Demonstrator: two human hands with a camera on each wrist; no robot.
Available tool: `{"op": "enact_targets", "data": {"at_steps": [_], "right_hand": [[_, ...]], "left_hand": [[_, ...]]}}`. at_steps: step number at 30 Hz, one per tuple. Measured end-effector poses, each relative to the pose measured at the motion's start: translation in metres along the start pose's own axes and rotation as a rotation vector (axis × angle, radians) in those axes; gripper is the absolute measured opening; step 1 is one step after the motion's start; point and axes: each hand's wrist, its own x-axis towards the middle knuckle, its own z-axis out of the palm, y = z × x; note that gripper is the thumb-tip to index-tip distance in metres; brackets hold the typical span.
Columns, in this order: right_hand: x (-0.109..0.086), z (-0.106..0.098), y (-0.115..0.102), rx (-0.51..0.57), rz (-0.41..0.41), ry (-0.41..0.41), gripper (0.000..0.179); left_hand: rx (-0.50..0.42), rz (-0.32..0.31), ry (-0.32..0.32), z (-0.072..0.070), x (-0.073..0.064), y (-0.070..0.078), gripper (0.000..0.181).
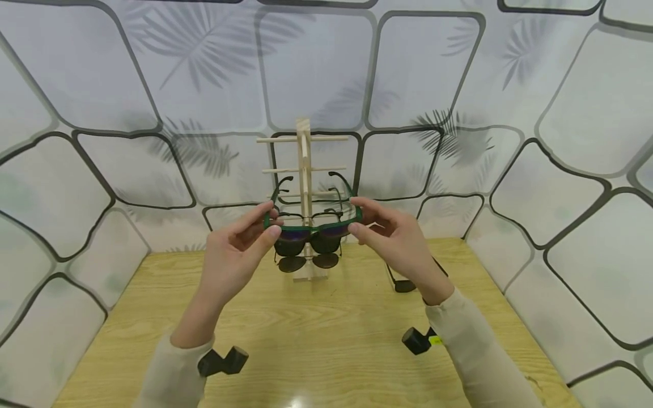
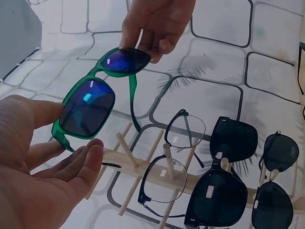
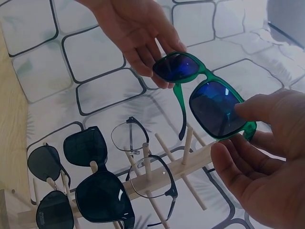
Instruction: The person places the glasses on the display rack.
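Both left hand (image 1: 230, 255) and right hand (image 1: 397, 233) pinch green sunglasses (image 2: 89, 109) with their fingers (image 2: 89, 162), by the rack (image 1: 303, 126) near the surface's (image 1: 306, 345) far edge. They look light and stiff; hold them by the corners.

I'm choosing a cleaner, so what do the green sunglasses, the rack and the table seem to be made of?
Green sunglasses: probably smooth plastic, given the thick, evenly coloured rims; the shiny blue lenses could be plastic or glass.
Rack: pale, seemingly unpainted wood, with faint grain near its top.
Table: yellowish wood or wood-look laminate; grain shows, and a bright reflection suggests some gloss.
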Motion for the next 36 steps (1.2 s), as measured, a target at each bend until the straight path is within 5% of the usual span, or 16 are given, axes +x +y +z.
{"op": "enact_targets", "data": {"at_steps": [16, 36], "right_hand": [[0.03, 0.014, 0.007, 0.044, 0.07, 0.067, 0.046], [0.046, 0.021, 0.009, 0.107, 0.148, 0.127, 0.045]], "left_hand": [[0.064, -0.033, 0.1, 0.0, 0.028, -0.011, 0.042], [0.1, -0.106, 0.145, 0.002, 0.047, -0.013, 0.039]]}}
